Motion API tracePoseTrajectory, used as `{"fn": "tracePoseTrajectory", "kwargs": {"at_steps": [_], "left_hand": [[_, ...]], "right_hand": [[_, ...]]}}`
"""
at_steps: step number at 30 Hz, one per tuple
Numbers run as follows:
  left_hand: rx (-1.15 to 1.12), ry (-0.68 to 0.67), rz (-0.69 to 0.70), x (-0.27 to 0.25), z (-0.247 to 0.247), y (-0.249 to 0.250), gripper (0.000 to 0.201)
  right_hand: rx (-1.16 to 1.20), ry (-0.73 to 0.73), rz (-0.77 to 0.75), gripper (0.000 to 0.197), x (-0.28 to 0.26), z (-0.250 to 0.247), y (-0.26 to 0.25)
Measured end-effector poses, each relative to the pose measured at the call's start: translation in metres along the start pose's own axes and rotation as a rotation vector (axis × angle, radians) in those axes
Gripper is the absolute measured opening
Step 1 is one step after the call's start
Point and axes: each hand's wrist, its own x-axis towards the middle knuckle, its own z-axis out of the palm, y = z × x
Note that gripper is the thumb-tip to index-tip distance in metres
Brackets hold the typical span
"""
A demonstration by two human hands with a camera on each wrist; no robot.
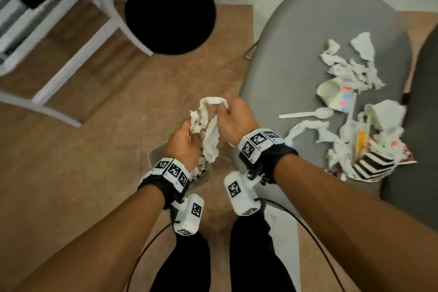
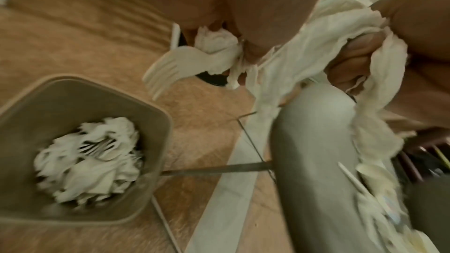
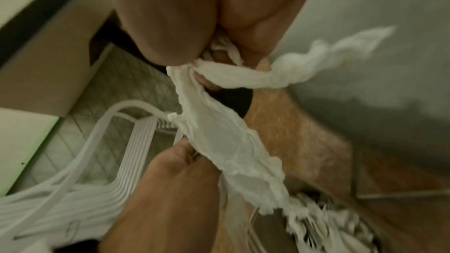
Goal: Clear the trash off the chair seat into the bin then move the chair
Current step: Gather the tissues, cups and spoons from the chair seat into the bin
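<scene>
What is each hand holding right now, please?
Left hand: grips crumpled tissue and a plastic fork.
Right hand: pinches a long strip of tissue.

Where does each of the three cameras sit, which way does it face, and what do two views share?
Head: on the head, facing down; both hands, forearms, chair.
Left wrist: under the left hand, facing bin and floor.
Right wrist: under the right hand, facing the left hand and floor.
Shared: all three show the tissue held by both hands.
</scene>
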Motion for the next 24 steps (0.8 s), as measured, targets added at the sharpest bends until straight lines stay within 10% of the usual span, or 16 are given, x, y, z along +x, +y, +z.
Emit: {"fn": "tracePoseTrajectory", "kwargs": {"at_steps": [11, 15, 24], "left_hand": [[-0.209, 0.065, -0.340, -0.005, -0.012, -0.201, 0.029], [-0.260, 0.034, -0.422, 0.002, 0.003, -0.212, 0.032], [-0.141, 0.014, -0.366, -0.004, -0.021, -0.153, 0.022]], "right_hand": [[-0.117, -0.288, 0.241, 0.050, 0.005, 0.194, 0.061], [-0.127, -0.452, 0.420, 0.081, 0.007, 0.211, 0.078], [-0.211, -0.390, 0.239, 0.064, 0.003, 0.159, 0.046]]}}
